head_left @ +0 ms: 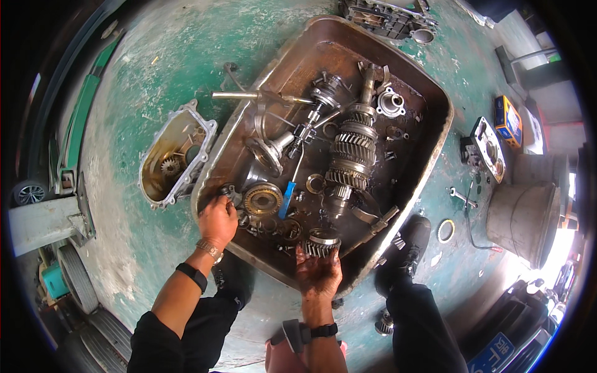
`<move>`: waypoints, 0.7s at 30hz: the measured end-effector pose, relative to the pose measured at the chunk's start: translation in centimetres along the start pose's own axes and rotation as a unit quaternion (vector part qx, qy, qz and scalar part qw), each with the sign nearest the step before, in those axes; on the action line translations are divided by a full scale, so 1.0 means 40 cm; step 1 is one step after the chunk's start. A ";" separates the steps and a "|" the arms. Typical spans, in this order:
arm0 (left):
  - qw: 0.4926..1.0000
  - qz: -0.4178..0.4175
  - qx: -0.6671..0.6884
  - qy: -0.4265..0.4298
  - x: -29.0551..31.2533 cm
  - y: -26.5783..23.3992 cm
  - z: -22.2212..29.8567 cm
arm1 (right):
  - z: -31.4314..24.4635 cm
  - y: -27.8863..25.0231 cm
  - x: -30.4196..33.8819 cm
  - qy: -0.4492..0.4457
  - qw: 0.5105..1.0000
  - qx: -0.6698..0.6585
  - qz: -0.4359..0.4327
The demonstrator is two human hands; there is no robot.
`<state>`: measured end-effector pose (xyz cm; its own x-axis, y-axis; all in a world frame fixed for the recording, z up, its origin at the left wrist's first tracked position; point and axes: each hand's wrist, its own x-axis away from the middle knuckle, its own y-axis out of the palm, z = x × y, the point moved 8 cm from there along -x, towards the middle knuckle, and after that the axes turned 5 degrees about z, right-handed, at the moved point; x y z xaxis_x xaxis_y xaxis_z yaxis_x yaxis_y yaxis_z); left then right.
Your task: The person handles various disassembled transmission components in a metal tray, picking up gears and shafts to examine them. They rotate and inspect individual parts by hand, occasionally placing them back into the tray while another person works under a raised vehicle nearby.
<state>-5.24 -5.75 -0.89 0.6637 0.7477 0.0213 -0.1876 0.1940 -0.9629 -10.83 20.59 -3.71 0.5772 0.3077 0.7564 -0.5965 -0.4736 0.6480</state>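
Observation:
Palm up at the near end of a brown metal tray, my right hand holds a helical gear, its fingers around the lower side. My left hand is closed at the tray's left near corner, fingers curled down. A dark metal part lies right at those fingertips; whether they grip it is hidden. Beside this hand lies a brass-coloured toothed ring, then a blue-handled screwdriver. Farther in, a gear shaft stretches along the tray, with a shift fork near its lower end.
Left of the tray, an open gearbox housing sits on the green floor. A metal casing stands beyond the far end. To the right are a wrench, a loose ring and a grey drum. My shoes flank the tray's near end.

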 end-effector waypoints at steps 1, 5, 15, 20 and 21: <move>1.000 0.000 -0.002 0.001 -0.001 -0.001 0.001 | -0.008 -0.006 -0.011 -0.007 1.000 -0.005 0.003; 1.000 0.005 0.001 0.008 -0.002 -0.005 0.005 | -0.033 -0.026 -0.038 -0.022 0.999 -0.004 0.026; 1.000 0.007 -0.001 0.005 -0.002 -0.002 0.001 | -0.066 -0.027 -0.093 -0.034 0.999 0.033 0.027; 1.000 0.010 0.007 0.006 -0.002 -0.006 0.005 | -0.071 -0.013 -0.114 -0.039 0.999 0.026 0.006; 1.000 0.005 0.004 0.003 -0.002 -0.005 0.004 | -0.072 -0.016 -0.117 -0.037 0.999 0.027 0.015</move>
<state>-5.36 -5.74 -0.68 0.6659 0.7460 0.0105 -0.1993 0.1914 -0.9611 -14.77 21.81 -7.41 0.6005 0.2309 0.7656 -0.5848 -0.5261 0.6174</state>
